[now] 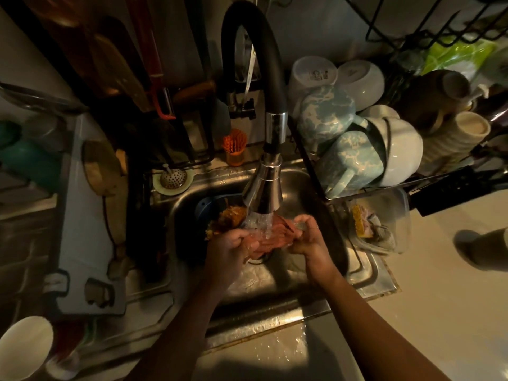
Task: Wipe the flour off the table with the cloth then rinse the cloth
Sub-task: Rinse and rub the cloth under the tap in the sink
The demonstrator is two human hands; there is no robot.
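Observation:
A wet pinkish-red cloth (270, 240) is bunched between both my hands over the steel sink (305, 185). Water streams onto it from the black-necked faucet's chrome spray head (265, 188). My left hand (229, 248) grips the cloth's left side with curled fingers. On the right side, my right hand (309, 240) pinches the cloth. The light countertop (450, 284) lies to the right of the sink.
A dish rack (357, 127) full of cups and bowls stands at the back right. A plastic tub with sponges (376, 226) sits by the sink's right rim. A blue bowl with orange scraps (220, 215) lies in the sink. An orange brush (235, 147), a strainer (173, 178) and a white cup (24, 345) are on the left.

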